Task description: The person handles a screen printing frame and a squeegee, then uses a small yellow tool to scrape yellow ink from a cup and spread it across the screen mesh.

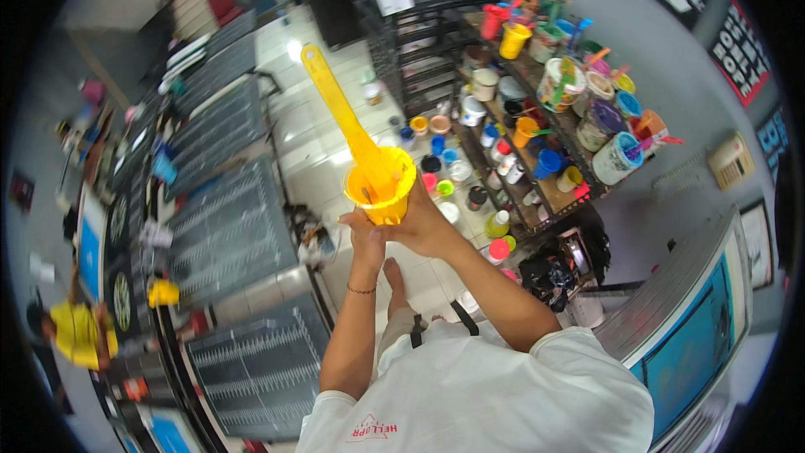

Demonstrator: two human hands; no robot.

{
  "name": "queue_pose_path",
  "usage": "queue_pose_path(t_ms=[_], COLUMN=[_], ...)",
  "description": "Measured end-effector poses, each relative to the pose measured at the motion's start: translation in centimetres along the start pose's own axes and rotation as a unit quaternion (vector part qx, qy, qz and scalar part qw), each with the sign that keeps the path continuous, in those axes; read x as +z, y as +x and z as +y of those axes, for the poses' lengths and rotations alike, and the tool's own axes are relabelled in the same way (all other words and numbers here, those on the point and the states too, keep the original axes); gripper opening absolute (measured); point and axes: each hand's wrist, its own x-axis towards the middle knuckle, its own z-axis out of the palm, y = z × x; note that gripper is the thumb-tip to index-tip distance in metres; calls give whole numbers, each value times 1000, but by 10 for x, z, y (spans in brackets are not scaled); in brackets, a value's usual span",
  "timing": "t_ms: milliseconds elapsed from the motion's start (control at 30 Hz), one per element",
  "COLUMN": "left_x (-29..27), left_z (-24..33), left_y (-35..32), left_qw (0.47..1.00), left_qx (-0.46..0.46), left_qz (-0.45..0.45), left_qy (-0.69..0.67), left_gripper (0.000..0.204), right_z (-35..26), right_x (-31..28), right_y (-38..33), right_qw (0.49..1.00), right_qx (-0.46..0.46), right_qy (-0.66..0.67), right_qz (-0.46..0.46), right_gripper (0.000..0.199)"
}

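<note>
A small yellow tub (pixel 388 216) with ink-smeared walls is held up in front of me. A long yellow spatula (pixel 340 105) leans in it, its handle rising toward the far left and its blade inside. My right hand (pixel 426 222) is wrapped around the tub's right side, its fingers partly hidden behind it. My left hand (pixel 366 235) is closed at the tub's lower front, touching it near the base. What lies deep inside the tub is mostly covered by the spatula.
A shelf rack (pixel 537 193) with several ink tubs stands to the right; more jars (pixel 459 170) sit on the tiled floor (pixel 314 138). Dark printing tables (pixel 231 218) line the left, with a person in yellow (pixel 80 331) beyond. A grey machine (pixel 688 327) is at the lower right.
</note>
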Motion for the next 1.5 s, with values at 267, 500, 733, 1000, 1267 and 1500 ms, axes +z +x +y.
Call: queue_pose_path(t_ms=[267,500,733,1000,1267,1500], left_x=[78,117,72,-13,-82,-127], left_z=[-17,-32,-105,-196,-261,-293], left_y=[166,260,302,338,420,449], left_qw=[982,979,976,961,940,914], left_qx=[2,13,-62,-233,-321,-398], left_qz=[-115,-157,-197,-147,-107,-61], left_qy=[-151,-127,-67,12,28,55], left_gripper=[96,93,86,77,65,72], right_z=[71,124,211,297,449,532], right_x=[-43,-70,-143,-187,-313,-409], right_y=[87,141,171,293,498,537], right_qw=[956,904,836,834,716,566], right_qx=[114,129,102,117,100,113], right_qy=[110,137,32,-17,-154,-244], right_qz=[248,384,538,539,673,779], right_gripper=[80,63,50,58,66,74])
